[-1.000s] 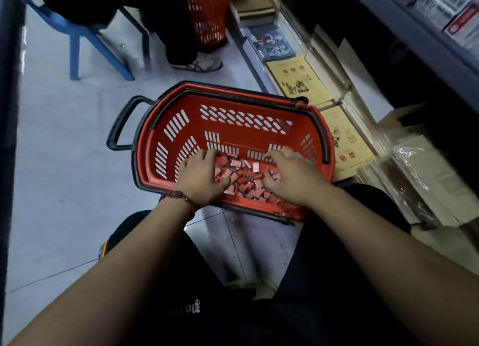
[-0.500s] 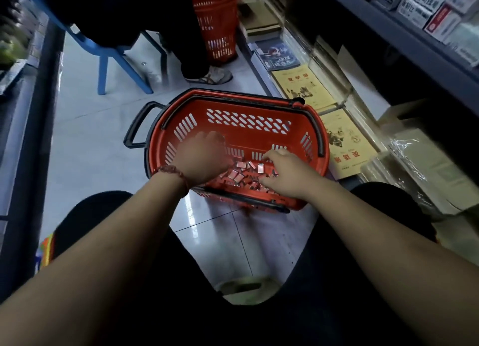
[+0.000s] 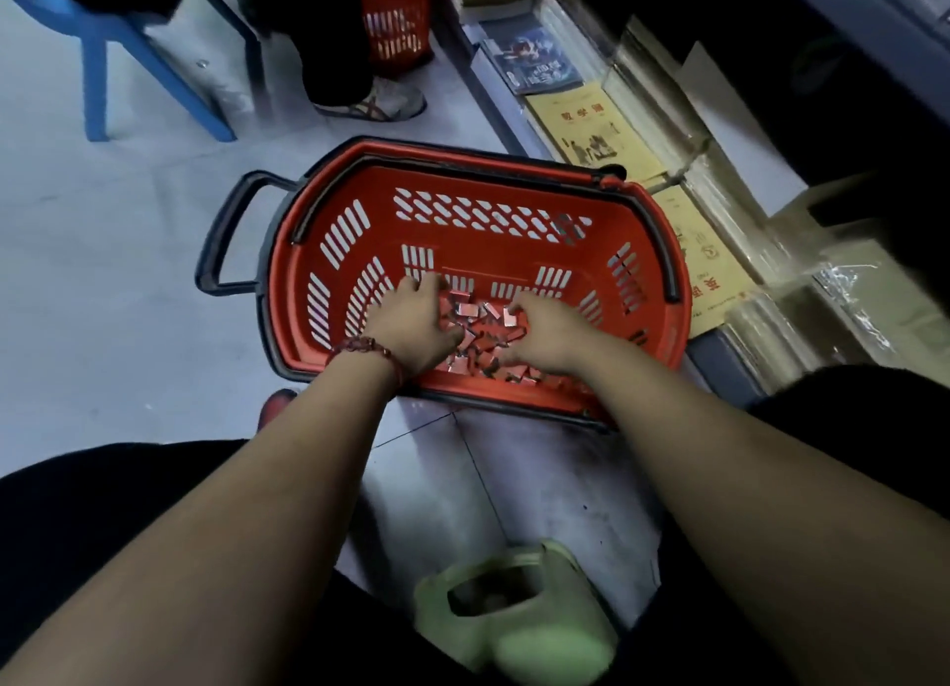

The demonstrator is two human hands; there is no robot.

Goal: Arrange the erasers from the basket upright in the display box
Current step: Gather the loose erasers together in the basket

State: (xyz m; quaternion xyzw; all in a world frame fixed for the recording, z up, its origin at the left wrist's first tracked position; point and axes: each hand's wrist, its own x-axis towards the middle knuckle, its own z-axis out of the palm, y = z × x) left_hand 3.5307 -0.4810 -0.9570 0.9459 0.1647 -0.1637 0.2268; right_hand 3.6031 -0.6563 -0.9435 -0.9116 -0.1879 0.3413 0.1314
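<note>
Both bare forearms reach forward and down from the lap into a red basket (image 3: 462, 243) that stands on the tiled floor (image 3: 103, 274) between the person's knees and a low shelf. The erasers (image 3: 488, 330), small red-wrapped blocks, lie in a loose heap on the basket's bottom at its near side, jumbled at all angles.

The left hand (image 3: 414, 325) lies palm down on the left edge of the heap. Its fingers (image 3: 416, 287) are spread and only slightly bent, the tips touching the basket bottom and the nearest erasers, and its thumb points in toward the pile. It grips nothing that shows. A red cord bracelet (image 3: 367, 348) circles that wrist.

The right hand (image 3: 550, 333) is on the right edge of the heap, knuckles up, the wrist just over the near rim. Its fingers (image 3: 522, 302) curl down into the erasers, their tips hidden, so I cannot tell whether they pinch one.

The two hands flank the pile, close but apart.

A pale green shoe (image 3: 514, 608) shows on the floor below the arms. Yellow booklets (image 3: 591, 130) lie on the low shelf at right, just beside the basket. Farther back stand a blue chair (image 3: 103, 58) and another person's shoe (image 3: 380, 104).
</note>
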